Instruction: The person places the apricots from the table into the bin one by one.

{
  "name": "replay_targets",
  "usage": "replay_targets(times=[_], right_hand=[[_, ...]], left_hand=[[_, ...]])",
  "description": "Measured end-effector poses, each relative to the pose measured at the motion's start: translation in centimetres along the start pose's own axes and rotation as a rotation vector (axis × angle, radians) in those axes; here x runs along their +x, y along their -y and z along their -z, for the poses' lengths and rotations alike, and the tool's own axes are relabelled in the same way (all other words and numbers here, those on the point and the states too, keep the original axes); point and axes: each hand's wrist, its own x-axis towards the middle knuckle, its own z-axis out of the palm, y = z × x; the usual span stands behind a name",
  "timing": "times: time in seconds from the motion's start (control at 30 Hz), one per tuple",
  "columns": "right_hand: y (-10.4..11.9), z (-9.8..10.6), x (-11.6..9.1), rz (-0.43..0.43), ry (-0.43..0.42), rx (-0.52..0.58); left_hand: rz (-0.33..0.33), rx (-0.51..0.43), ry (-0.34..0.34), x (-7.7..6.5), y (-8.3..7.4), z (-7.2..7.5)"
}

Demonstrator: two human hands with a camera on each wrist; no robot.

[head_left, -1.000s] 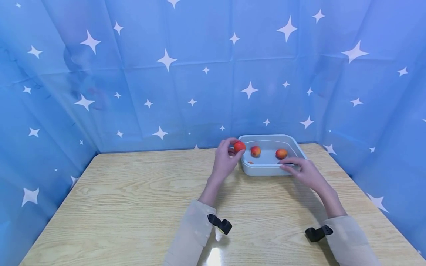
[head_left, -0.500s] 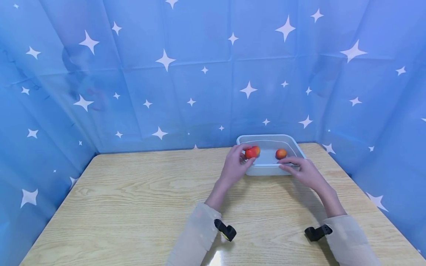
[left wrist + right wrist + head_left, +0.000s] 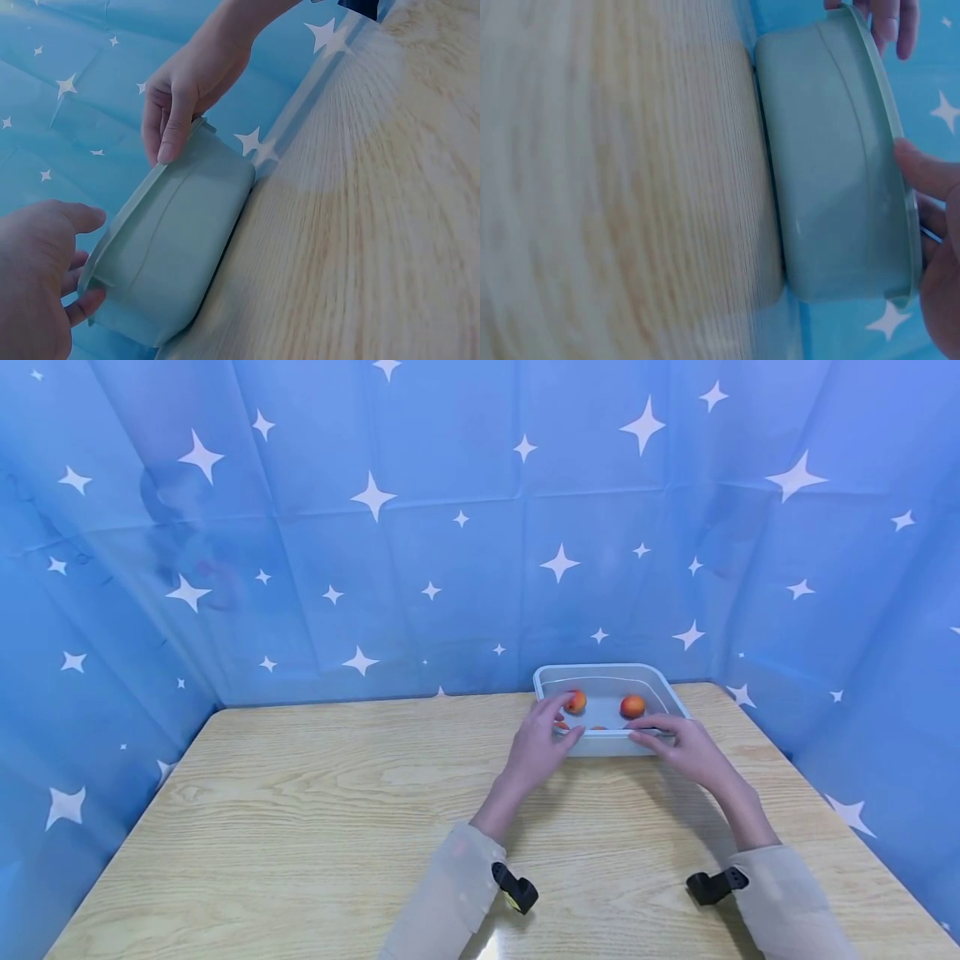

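Observation:
A pale blue plastic box (image 3: 615, 743) stands at the back right of the table with several small red-orange fruits inside. One fruit (image 3: 575, 702) lies by its left side and another fruit (image 3: 632, 707) lies farther right. Two more show only their tops above the front wall. My left hand (image 3: 537, 743) is at the left front corner, fingers spread over the rim and holding no fruit that I can see. On the front right rim, my right hand (image 3: 690, 750) pinches the wall between thumb and fingers. In the right wrist view its thumb (image 3: 922, 169) presses the outside.
The wooden table (image 3: 315, 827) reaches toward me and to the left. A blue star-patterned curtain (image 3: 450, 568) hangs right behind the box and along both sides. Black wrist cameras (image 3: 516, 888) sit on both sleeves.
My left hand carried a red fruit over the left rim into the box and let go of it; its fingers have spread. The right hand has stayed on the rim.

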Motion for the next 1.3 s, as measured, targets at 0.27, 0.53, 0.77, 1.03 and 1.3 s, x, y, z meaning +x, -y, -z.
replay_targets(times=[0.27,0.53,0.77,1.03,1.3], right_hand=[[0.1,0.0,0.0,0.002,-0.002,-0.009],[0.4,0.1,-0.2,-0.026,0.007,-0.003],[0.5,0.3,-0.1,-0.048,0.018,0.013],[0.5,0.4,-0.2,-0.076,0.029,0.023],[1.1,0.6,0.1,-0.080,0.027,0.037]], left_hand=[[-0.004,0.065,0.020,-0.1,-0.5,0.3],[0.005,0.057,0.041,-0.1,-0.8,1.1],[-0.005,0.048,0.026,0.0,-0.8,2.1],[0.029,0.103,0.061,-0.4,-0.4,3.7],[0.051,0.134,0.080,-0.9,0.1,5.2]])
